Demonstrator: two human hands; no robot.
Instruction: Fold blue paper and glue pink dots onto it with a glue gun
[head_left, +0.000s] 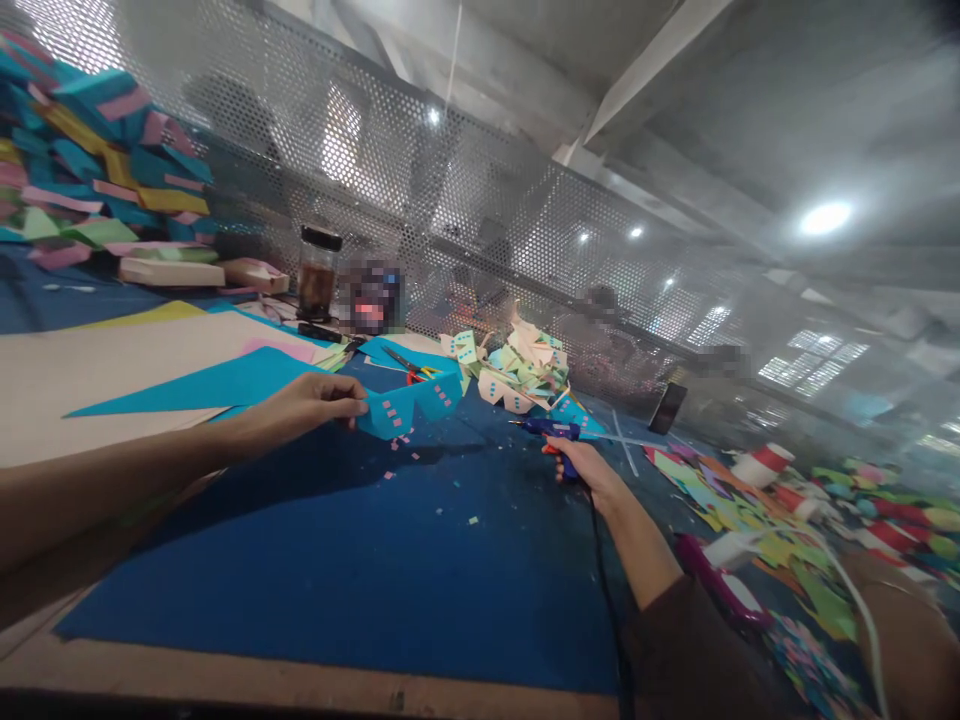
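My left hand (335,399) pinches the left end of a blue paper cutout (405,408) dotted with small pink squares, held above the blue work surface (390,590). My right hand (574,462) is wrapped round the handle of a dark blue glue gun (551,430). Its nozzle points left, apart from the cutout, and a black cord runs down from the handle. Loose pink paper bits (391,473) lie below the cutout. Just behind it are scissors (409,362) with red and yellow showing at the handles.
A heap of cream and green paper pieces (525,365) sits at the back. Large paper sheets (112,370) cover the left, near a dark-lidded jar (319,270). A phone (666,408) leans at right, beyond coloured scraps (720,490) and a purple tool (724,585). A perforated metal screen (450,200) stands behind.
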